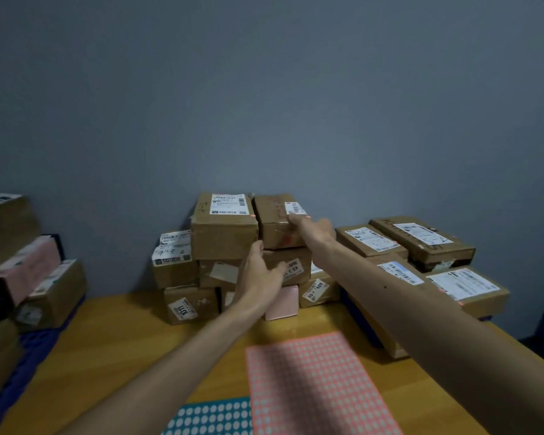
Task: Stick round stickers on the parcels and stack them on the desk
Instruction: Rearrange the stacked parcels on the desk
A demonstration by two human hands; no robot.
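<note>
Stacking step: parcel [278,229] sits atop the stack [223,240] beyond the pink sticker sheet [308,384], right hand [314,229] flat on it, left hand [259,271] unclenched at its corner; next probably square it and release.

Tabletop [113,356] of yellow wood, reaching back to a grey wall [264,105]. Carries at 5 o'clock, close to the near edge, a pink sticker sheet [308,384], flat and slightly turned. Carries at 6 o'clock a teal sticker sheet [211,417], cut off by the frame and tucked against the pink one's left edge. Bears at 12 o'clock, against the wall, a stack of cardboard boxes [223,233]. Bottom row, directly on the wood: at 11 o'clock a brown box with a tilted white label [189,304]; at 12 a small pink box [283,302], partly hidden; at 1 o'clock a brown box with a numbered label [319,290].
</note>
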